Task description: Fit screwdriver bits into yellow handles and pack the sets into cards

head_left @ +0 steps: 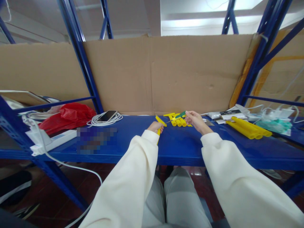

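My left hand [155, 126] is closed around a yellow T-shaped piece [161, 121], its crossbar showing above the fingers and its stem below. My right hand [193, 120] grips the end of a green-handled screwdriver [180, 115]. The thin shaft points left and its tip meets the yellow piece, or comes very near it; which of the two I cannot tell. Just behind, between both hands, several similar yellow tube pieces [179, 122] lie side by side on the blue shelf top [180, 142], partly behind the screwdriver.
At right lie yellow tubes [249, 127], white packets [234, 114] and a greenish plastic bag [275, 126]. Toward the left are a phone [107, 116] on a coiled white cable [95, 121], a red bag [71, 115] and a white power strip [59, 141]. Cardboard [166, 72] walls the back.
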### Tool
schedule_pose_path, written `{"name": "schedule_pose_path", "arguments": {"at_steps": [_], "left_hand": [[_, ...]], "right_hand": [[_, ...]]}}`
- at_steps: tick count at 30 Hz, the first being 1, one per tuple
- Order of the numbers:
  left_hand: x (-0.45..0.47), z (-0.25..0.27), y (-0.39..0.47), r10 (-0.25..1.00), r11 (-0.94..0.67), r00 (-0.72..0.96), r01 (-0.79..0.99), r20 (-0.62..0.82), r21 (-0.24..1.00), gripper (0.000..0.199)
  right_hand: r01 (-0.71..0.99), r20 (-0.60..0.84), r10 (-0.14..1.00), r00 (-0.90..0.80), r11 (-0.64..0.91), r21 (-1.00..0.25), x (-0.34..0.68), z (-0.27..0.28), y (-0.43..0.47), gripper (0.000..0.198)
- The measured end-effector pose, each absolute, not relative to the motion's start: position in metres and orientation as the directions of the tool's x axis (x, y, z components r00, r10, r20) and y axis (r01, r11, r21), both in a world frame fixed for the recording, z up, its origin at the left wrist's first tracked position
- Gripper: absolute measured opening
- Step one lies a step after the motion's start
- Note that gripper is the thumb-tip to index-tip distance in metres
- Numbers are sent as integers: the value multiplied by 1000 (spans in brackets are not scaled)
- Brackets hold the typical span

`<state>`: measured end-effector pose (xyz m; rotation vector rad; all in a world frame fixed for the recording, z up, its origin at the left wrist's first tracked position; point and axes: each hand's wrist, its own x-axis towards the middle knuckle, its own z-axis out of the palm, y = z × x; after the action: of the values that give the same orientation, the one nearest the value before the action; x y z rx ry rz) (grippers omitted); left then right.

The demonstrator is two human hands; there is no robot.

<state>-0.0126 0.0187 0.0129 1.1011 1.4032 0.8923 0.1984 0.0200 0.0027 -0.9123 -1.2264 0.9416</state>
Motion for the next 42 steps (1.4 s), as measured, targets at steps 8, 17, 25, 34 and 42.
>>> {"name": "schedule_pose_path", "arguments": {"at_steps": [8,17,25,34,42], "left_hand": [[-13,8,25,955,291,17,116,-295,950,10],[-11,-2,37,952,302,41,59,-305,951,40],[-12,-3,39,949,310,44,42,-312,950,40],[-12,-4,39,951,304,48,41,-305,952,40],[-13,4,30,957,287,20,83,-289,954,2]], "right_hand": [[3,342,921,187,347,-938,196,3,21,39],[-122,349,937,38,351,-929,197,6,16,33],[-14,297,935,193,305,-952,194,6,15,36],[11,340,928,153,342,-940,196,4,17,38],[-93,375,926,49,378,-921,197,5,17,37]]}}
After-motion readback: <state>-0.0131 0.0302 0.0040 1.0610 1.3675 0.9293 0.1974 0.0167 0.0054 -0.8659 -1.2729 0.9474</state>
